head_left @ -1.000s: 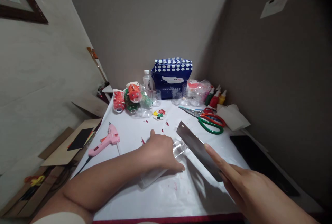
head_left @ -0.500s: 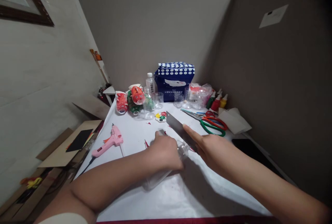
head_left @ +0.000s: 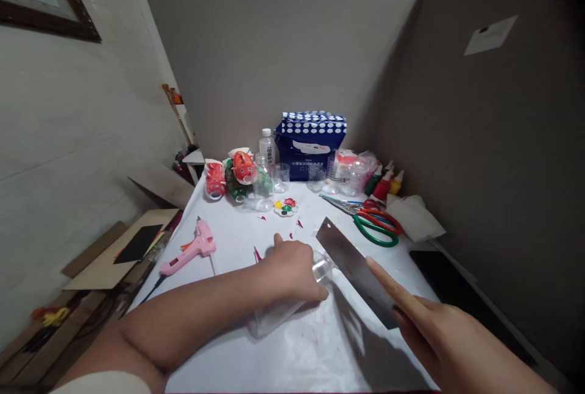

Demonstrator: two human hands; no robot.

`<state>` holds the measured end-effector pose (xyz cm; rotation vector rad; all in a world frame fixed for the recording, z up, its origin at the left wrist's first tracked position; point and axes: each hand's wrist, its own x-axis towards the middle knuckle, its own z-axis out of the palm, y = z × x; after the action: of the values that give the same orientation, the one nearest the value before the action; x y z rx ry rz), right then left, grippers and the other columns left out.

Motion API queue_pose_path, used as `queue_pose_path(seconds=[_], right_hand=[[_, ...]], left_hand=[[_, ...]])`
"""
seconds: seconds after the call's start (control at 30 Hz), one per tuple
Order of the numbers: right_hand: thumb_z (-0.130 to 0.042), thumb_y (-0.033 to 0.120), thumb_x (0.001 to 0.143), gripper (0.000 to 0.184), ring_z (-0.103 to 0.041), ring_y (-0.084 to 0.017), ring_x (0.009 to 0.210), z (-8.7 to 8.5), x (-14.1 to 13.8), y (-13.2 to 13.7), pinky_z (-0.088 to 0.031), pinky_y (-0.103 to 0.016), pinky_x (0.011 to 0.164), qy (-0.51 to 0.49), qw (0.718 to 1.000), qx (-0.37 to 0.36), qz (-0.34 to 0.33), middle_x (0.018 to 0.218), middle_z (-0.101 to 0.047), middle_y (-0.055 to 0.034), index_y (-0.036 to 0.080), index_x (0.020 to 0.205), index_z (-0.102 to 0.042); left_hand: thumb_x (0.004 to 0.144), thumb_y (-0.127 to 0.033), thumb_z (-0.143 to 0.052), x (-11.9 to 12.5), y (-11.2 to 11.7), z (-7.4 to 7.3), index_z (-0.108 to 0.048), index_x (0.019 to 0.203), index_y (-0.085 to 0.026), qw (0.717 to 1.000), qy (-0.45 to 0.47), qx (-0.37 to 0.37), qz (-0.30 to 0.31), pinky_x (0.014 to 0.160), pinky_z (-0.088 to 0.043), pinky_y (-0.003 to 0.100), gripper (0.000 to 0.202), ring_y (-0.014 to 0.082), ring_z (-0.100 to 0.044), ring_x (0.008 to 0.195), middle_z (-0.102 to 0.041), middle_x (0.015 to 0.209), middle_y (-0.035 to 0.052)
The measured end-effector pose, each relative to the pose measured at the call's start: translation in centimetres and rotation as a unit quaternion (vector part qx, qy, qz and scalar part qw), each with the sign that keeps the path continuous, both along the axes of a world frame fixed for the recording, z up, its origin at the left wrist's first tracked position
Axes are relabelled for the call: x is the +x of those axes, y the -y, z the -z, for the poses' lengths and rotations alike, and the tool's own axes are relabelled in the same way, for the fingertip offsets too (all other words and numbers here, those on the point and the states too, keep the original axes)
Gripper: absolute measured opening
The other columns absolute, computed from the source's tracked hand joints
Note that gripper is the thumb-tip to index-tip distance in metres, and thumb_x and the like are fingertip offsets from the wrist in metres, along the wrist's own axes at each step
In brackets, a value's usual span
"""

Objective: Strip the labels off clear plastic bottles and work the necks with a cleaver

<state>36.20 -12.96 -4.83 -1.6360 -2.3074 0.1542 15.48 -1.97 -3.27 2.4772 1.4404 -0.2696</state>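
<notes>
A clear plastic bottle [head_left: 276,316] lies on its side on the white table cover, and my left hand [head_left: 292,272] wraps over it and presses it down. Its neck end shows just right of my fingers. My right hand [head_left: 423,321] grips a cleaver [head_left: 359,269] whose broad metal blade is raised to the right of the bottle, apart from it. The index finger lies along the blade's back; the handle is hidden in the palm. Small red scraps [head_left: 300,223] lie on the cover beyond my left hand.
A pink glue gun [head_left: 194,248] lies at left, its cable running off the edge. Scissors [head_left: 377,229], paint bottles [head_left: 381,184] and a black flat object [head_left: 457,284] are at right. Behind stand red fish-like crafts [head_left: 244,167], a blue bag [head_left: 311,144] and a paint palette [head_left: 286,207].
My right hand has drawn the cleaver to the right and toward me, away from the bottle neck. My left hand stays on the bottle. The view has shifted slightly.
</notes>
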Motion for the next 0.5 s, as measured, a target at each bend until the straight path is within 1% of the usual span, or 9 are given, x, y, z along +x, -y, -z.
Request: queue_pose_path(seconds=[0.03,0.1,0.17,0.23,0.33,0.4,0.47,0.5], right_hand=[[-0.037,0.010,0.081,0.069,-0.056,-0.016,0.038,-0.1,0.1,0.2,-0.043,-0.021,0.041,-0.007,1.000,-0.002,-0.003,0.052,-0.063,0.0022,0.021,0.148,-0.025],[-0.037,0.010,0.080,0.069,-0.056,-0.016,0.037,-0.4,0.3,0.3,-0.043,-0.020,0.040,-0.011,1.000,-0.009,-0.005,0.050,-0.063,0.0022,0.021,0.148,-0.025],[-0.037,0.010,0.079,0.071,-0.056,-0.016,0.038,-0.9,0.2,0.0,-0.043,-0.021,0.040,-0.004,1.000,-0.011,-0.007,0.051,-0.064,0.0018,0.022,0.148,-0.025],[-0.038,0.009,0.078,0.073,-0.058,-0.016,0.040,-1.5,-0.1,-0.8,-0.042,-0.021,0.042,0.019,1.000,-0.014,-0.009,0.055,-0.066,0.0009,0.023,0.148,-0.025],[-0.040,0.007,0.077,0.074,-0.060,-0.017,0.045,-2.3,-1.2,-2.7,-0.039,-0.021,0.045,0.080,0.996,-0.037,-0.003,0.059,-0.068,-0.0013,0.022,0.148,-0.025],[-0.043,0.006,0.077,0.076,-0.060,-0.017,0.048,-2.7,-2.3,-4.5,-0.035,-0.022,0.045,0.128,0.990,-0.055,0.000,0.061,-0.068,-0.0029,0.021,0.149,-0.021],[-0.044,0.006,0.078,0.077,-0.060,-0.018,0.051,-3.2,-3.4,-6.4,-0.029,-0.023,0.046,0.165,0.985,-0.058,-0.001,0.064,-0.069,-0.0043,0.020,0.149,-0.018],[-0.045,0.007,0.079,0.076,-0.060,-0.018,0.053,-3.4,-3.9,-7.3,-0.027,-0.023,0.046,0.176,0.983,-0.055,-0.003,0.065,-0.069,-0.0048,0.020,0.149,-0.018]], left_hand=[[0.057,-0.059,-0.057,0.0,-0.1,-0.1,-0.066,0.084,-0.014,1.000,-0.003,-0.007,-0.004,0.091,-0.043,0.047,0.053,0.0325,-0.064,0.083,-0.069,0.080,0.0134],[0.054,-0.058,-0.058,0.0,-0.4,-0.3,-0.066,0.088,-0.015,1.000,-0.005,-0.015,-0.010,0.076,-0.049,0.039,0.056,0.0329,-0.064,0.085,-0.069,0.086,0.0146],[0.053,-0.056,-0.058,-0.1,-0.5,-0.3,-0.066,0.092,-0.015,1.000,-0.003,-0.020,-0.010,0.066,-0.050,0.035,0.057,0.0319,-0.064,0.083,-0.069,0.090,0.0149],[0.053,-0.056,-0.058,-0.1,-0.6,-0.2,-0.066,0.093,-0.015,1.000,-0.001,-0.029,-0.011,0.061,-0.050,0.034,0.058,0.0309,-0.065,0.081,-0.069,0.090,0.0146],[0.052,-0.056,-0.058,-0.1,-0.6,0.2,-0.066,0.094,-0.014,1.000,0.001,-0.015,-0.004,0.058,-0.049,0.033,0.060,0.0311,-0.064,0.079,-0.069,0.088,0.0152],[0.052,-0.056,-0.058,0.0,-0.6,0.4,-0.066,0.093,-0.013,1.000,0.001,0.000,0.008,0.058,-0.049,0.034,0.060,0.0314,-0.064,0.078,-0.069,0.087,0.0161],[0.052,-0.055,-0.059,0.0,-0.5,0.5,-0.067,0.089,-0.013,1.000,-0.004,0.010,0.021,0.064,-0.050,0.035,0.056,0.0312,-0.064,0.077,-0.069,0.082,0.0155],[0.052,-0.054,-0.060,0.1,-0.5,0.6,-0.067,0.086,-0.013,0.999,-0.008,0.014,0.028,0.070,-0.050,0.038,0.053,0.0308,-0.064,0.076,-0.069,0.079,0.0144]])
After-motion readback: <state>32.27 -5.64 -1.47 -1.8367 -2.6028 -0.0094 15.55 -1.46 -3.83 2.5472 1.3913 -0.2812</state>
